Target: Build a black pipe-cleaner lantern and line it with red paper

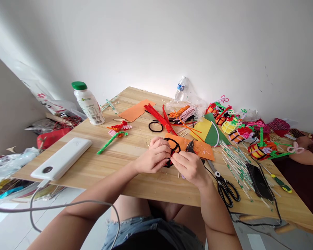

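Between my hands is a small round frame of black pipe cleaners (173, 142), with some red inside it. My left hand (156, 155) is closed on its left side. My right hand (191, 169) pinches its lower right edge; the fingertips hide what exactly they grip there. Under and behind it lies an orange sheet (206, 150) with bits of glue-like scrap, and a dark glue gun (190, 146) rests on that sheet by my right knuckles. Black-handled scissors (225, 189) lie to the right of my right wrist.
Red pipe cleaners (160, 117) and a black ring (155, 126) lie beyond my hands. Wrapped sticks (237, 165), a phone (259, 181) and finished pipe-cleaner pieces (232, 126) fill the right. Leftward stand a bottle (88, 106) and a power bank (62, 158). Another person's arm (306, 152) shows at right.
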Available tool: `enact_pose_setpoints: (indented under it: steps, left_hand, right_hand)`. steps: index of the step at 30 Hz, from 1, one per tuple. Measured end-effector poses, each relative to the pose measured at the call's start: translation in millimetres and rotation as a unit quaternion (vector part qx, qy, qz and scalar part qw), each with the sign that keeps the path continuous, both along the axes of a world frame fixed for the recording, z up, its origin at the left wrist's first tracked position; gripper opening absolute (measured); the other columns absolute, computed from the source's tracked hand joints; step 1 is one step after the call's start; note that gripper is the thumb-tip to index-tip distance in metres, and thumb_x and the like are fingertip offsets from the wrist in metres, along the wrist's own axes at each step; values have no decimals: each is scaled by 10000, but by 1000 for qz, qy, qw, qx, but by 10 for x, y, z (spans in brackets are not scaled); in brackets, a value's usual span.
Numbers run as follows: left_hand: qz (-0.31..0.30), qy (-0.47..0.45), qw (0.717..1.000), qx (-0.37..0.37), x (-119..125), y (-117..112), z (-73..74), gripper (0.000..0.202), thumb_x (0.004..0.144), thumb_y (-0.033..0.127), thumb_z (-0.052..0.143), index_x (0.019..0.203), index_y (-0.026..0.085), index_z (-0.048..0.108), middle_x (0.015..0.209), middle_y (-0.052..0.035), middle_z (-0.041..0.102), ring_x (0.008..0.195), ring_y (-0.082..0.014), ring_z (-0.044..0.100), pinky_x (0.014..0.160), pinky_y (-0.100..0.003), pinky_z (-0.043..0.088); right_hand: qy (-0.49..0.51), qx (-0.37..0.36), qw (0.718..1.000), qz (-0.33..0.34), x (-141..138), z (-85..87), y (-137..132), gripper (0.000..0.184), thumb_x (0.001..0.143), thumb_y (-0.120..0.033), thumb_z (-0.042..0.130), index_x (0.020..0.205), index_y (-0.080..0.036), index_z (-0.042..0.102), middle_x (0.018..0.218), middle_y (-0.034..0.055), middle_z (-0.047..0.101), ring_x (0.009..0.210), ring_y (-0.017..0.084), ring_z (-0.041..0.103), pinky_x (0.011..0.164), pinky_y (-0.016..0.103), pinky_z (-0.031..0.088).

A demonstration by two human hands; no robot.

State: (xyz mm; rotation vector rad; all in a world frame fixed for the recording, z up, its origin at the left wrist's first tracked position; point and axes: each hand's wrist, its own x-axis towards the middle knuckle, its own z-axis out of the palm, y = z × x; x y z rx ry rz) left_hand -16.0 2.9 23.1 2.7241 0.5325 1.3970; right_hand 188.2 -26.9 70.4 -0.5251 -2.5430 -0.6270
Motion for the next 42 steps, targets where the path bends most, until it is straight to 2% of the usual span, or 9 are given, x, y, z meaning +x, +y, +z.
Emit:
enact_pose_setpoints:
  steps: [5,8,13,18,25,29,33,37,42]
  left_hand:
    - [-7,-28,1000,-12,-11,29,-16,132,851,163,509,969,195,557,942,-77,634,1017,-243,503,942,-490,339]
    - [-16,-40,999,-17,-13,27,6,129,841,174,523,958,203,568,933,-77,616,1021,-249,502,932,-486,349]
    - [-67,-44,996,-36,-4,24,33,122,831,171,506,930,211,566,941,-84,591,1009,-254,513,929,-498,381]
    - [-108,-63,990,-62,-1,62,8,154,846,178,491,985,205,552,1058,-111,551,1119,-277,496,999,-548,385]
    - [-143,-119,963,-193,-9,67,-100,386,867,292,553,1241,216,497,1356,-172,420,1317,-324,380,1073,-556,337]
    - [-197,-264,873,-360,34,99,-180,539,873,413,558,1373,254,437,1501,-145,320,1400,-335,294,1086,-522,347]
    - [-152,-345,749,-545,64,182,-225,411,856,424,585,1181,179,642,1291,-133,604,1243,-313,523,1075,-486,367]
    - [-110,-283,730,-613,18,253,-207,357,676,335,760,985,157,739,1080,-98,723,1089,-311,624,1032,-467,407]
    - [-196,-292,709,-611,-77,309,-179,366,704,274,669,1050,175,736,1154,-101,703,1198,-327,563,1087,-494,332]
  right_hand:
    - [55,-95,994,-6,6,-25,44,190,905,-87,520,998,-168,665,912,78,687,790,183,577,675,317,484]
    - [159,-201,966,26,60,-39,94,195,888,-149,576,1061,-195,652,1039,90,669,928,204,604,822,364,520]
    - [384,-366,846,-51,192,-124,219,164,893,-247,554,1000,-217,673,1078,88,652,921,190,627,681,299,534]
    - [408,-566,707,-113,157,-244,320,307,855,-377,572,1102,-213,654,1064,86,690,847,192,649,612,285,514]
    - [496,-635,582,-108,29,-230,322,354,690,-305,695,1025,-202,655,756,19,679,603,125,566,437,203,364]
    - [505,-633,574,-120,11,-201,312,321,696,-310,679,993,-189,664,660,-7,637,534,108,523,411,201,335]
    - [507,-641,566,-110,-22,-198,289,291,696,-329,682,947,-183,673,647,-12,625,539,113,556,426,209,362]
    - [514,-646,551,-121,-72,-169,252,299,681,-340,685,931,-177,669,624,-22,604,504,114,555,398,207,359]
    - [519,-638,554,-126,-101,-148,253,305,670,-335,688,925,-169,671,647,-12,609,527,116,553,369,196,370]
